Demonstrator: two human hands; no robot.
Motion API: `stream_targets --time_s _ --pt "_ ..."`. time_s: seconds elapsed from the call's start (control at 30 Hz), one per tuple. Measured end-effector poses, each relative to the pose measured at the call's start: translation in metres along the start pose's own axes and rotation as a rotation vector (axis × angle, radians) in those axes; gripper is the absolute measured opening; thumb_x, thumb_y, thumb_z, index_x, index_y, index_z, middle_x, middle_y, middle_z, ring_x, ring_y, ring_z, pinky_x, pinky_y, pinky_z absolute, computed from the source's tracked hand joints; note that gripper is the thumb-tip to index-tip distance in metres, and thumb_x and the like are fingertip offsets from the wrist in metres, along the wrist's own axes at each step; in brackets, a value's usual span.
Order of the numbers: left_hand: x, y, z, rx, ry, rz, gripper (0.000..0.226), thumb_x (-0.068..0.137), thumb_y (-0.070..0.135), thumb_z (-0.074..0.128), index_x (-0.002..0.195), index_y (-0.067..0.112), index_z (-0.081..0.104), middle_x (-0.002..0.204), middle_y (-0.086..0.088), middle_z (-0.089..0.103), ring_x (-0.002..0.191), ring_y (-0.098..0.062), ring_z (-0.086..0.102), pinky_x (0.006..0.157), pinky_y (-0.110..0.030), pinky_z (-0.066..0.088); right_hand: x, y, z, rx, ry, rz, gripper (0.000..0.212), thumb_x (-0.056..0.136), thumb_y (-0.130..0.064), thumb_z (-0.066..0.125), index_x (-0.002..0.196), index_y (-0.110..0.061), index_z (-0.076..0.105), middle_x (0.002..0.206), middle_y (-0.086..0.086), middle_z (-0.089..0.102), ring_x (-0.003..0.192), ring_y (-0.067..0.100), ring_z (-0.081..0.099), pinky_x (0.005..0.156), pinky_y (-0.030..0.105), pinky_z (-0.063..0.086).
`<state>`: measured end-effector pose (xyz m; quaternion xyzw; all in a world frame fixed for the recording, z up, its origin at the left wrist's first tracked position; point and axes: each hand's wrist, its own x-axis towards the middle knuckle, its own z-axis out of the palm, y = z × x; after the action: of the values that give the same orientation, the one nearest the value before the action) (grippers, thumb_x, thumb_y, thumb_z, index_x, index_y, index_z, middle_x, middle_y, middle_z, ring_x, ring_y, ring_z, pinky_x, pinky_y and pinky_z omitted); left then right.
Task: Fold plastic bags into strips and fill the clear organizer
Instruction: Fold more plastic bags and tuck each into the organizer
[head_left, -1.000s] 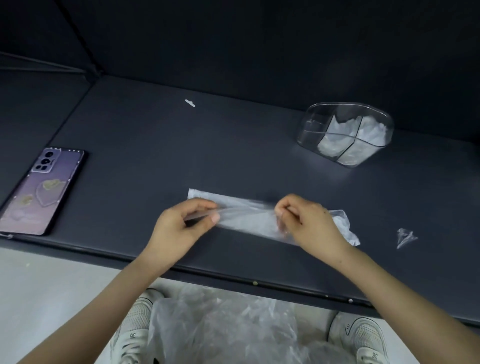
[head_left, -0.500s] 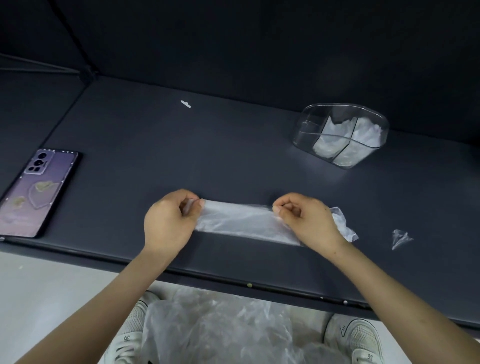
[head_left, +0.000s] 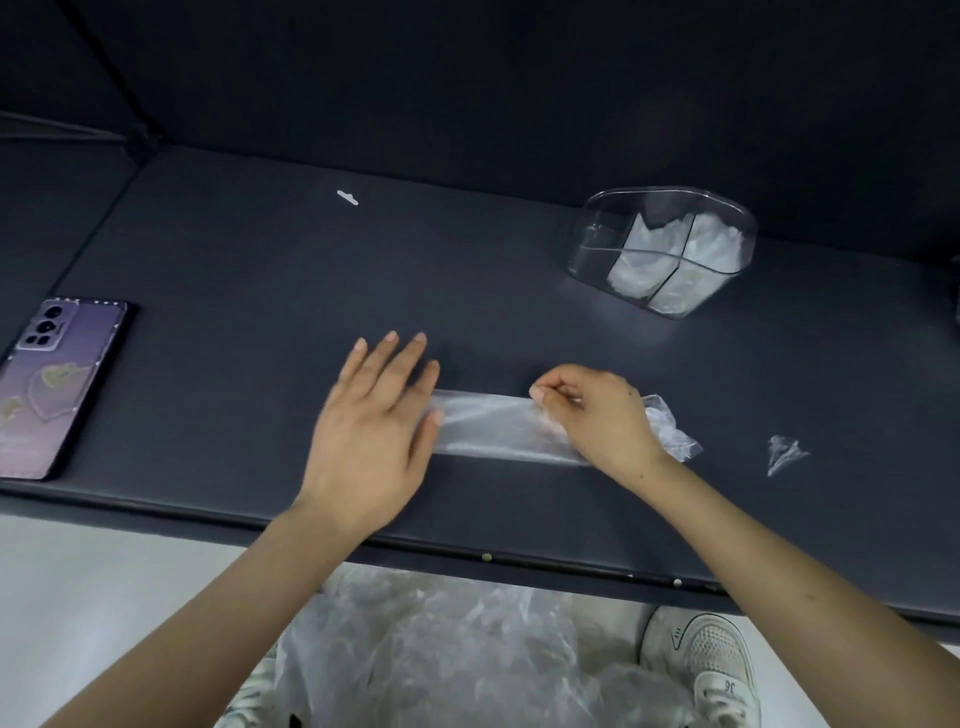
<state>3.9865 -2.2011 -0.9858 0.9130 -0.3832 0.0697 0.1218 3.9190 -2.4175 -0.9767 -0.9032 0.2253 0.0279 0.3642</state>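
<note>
- Right hand (head_left: 592, 415) pinches the far edge of the long translucent plastic bag strip (head_left: 488, 423) between thumb and curled fingers, near the strip's right end.
- Left hand (head_left: 374, 431) lies palm down, fingers straight and spread, over the strip's left end. It grips nothing. It is motion-blurred, so I cannot tell how firmly it presses.
- Strip lies flat on the dark grey table top (head_left: 260, 291), running left to right near the front edge, between my two hands. Its crumpled tail sticks out to the right past my right wrist.
- Clear plastic organizer with cross dividers (head_left: 665, 249) stands far right on the table, well apart from the strip. White folded bags sit in its right and near compartments.
- Small crumpled scrap of clear plastic (head_left: 784, 453) lies right of the strip's tail, apart from it.
- Purple-backed smartphone (head_left: 57, 384) lies camera side up at the table's left edge.
- Tiny white sliver (head_left: 347, 197) lies toward the far middle of the table.
- Heap of loose clear plastic bags (head_left: 441, 649) sits below the table's front edge, with a white sneaker (head_left: 711, 660) just beside it.
</note>
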Motion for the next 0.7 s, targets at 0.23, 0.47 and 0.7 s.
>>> stream_targets --time_s 0.23,0.47,0.7 --pt "-0.016 0.003 0.032 0.016 -0.223 -0.084 0.059 0.101 0.048 0.02 0.148 0.017 0.034 0.155 -0.015 0.031 0.145 -0.031 0.024 0.119 -0.044 0.005 0.0 -0.002 0.001 -0.006 0.016 -0.018 0.01 0.091 -0.03 0.063 0.09 -0.024 0.071 0.084 -0.01 0.072 0.085 0.01 0.068 0.085 0.035 0.051" --pt "-0.017 0.006 0.031 0.038 -0.217 -0.096 0.067 0.097 0.06 0.02 0.15 0.02 0.033 0.157 -0.013 0.027 0.146 -0.029 0.021 0.118 -0.044 0.007 -0.008 0.0 -0.002 -0.108 0.366 -0.245 0.014 0.092 -0.015 0.056 0.091 -0.013 0.07 0.088 -0.001 0.069 0.077 0.021 0.063 0.074 0.035 0.05" --pt "-0.017 0.006 0.031 0.013 -0.213 -0.102 0.07 0.097 0.062 0.018 0.151 0.02 0.031 0.157 -0.012 0.025 0.147 -0.027 0.018 0.118 -0.044 0.007 -0.023 -0.008 0.063 -0.528 0.126 -0.512 0.048 0.096 -0.027 0.033 0.134 -0.009 0.055 0.143 0.01 0.05 0.134 0.027 0.045 0.11 0.051 0.035"
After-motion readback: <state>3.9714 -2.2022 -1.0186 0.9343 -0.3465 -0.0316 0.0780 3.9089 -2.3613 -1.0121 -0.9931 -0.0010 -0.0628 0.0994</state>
